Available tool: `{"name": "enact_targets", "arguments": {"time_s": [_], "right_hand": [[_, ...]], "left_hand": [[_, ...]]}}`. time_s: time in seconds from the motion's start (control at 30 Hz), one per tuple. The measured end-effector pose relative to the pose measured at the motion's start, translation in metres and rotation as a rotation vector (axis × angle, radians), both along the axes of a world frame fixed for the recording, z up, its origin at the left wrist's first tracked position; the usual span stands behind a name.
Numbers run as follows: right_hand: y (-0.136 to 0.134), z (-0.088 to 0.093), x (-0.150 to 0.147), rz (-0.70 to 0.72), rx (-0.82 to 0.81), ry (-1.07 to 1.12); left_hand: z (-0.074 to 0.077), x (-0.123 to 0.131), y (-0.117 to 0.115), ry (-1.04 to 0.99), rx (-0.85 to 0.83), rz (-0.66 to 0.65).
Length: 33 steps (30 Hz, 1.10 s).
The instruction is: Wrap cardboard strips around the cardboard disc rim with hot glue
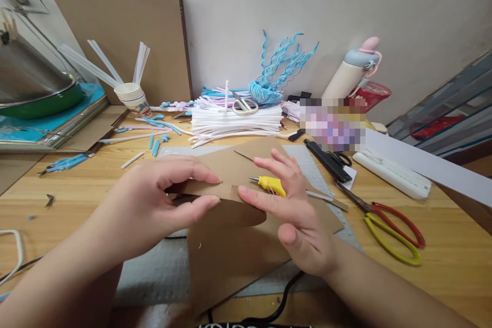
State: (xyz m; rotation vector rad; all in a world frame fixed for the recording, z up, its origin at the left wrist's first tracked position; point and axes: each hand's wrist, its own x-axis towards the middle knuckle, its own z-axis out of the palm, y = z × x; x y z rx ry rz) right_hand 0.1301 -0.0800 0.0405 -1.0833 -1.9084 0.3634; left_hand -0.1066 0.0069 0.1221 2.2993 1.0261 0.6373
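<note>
My left hand [161, 200] pinches a small curved piece of brown cardboard [226, 202] between thumb and fingers, above a larger brown cardboard sheet [230, 256]. My right hand [295, 210] rests beside it with fingers spread, the index fingertip touching the small piece's right end. A yellow-handled craft knife [277, 185] lies under my right fingers on the sheet; whether the hand grips it is unclear. Both sheets lie on a grey cutting mat [154, 271] on the wooden table.
Red-and-yellow scissors [388, 225] and black scissors [330, 161] lie to the right. A stack of white strips [238, 120] with small scissors, blue curled strips [277, 69], a paper cup [132, 95], a bottle [351, 74] and a leaning board [119, 31] stand behind. A black cable [280, 302] runs near the front edge.
</note>
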Motion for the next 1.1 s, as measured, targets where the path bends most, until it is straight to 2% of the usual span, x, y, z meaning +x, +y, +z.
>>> {"name": "enact_targets", "arguments": {"time_s": [0.2,0.43,0.7,0.87,0.97,1.1], "right_hand": [[0.004,-0.002,0.011,-0.037,0.105,-0.095],[0.006,-0.003,0.015,-0.064,0.189,-0.203],[0.008,-0.002,0.019,-0.054,0.169,-0.217],[0.013,-0.002,0.025,-0.057,0.238,-0.196],[0.016,-0.002,0.028,-0.043,0.257,-0.196],[0.016,-0.001,0.029,-0.027,0.267,-0.198]], "left_hand": [[0.004,-0.001,0.004,-0.007,0.026,-0.001],[0.0,-0.007,0.009,-0.02,0.022,0.004],[0.006,-0.006,0.01,0.018,-0.005,0.015],[0.004,-0.01,0.012,-0.012,-0.014,0.036],[0.003,-0.016,0.013,-0.031,-0.008,0.093],[0.004,-0.02,0.016,0.013,-0.006,0.107]]}}
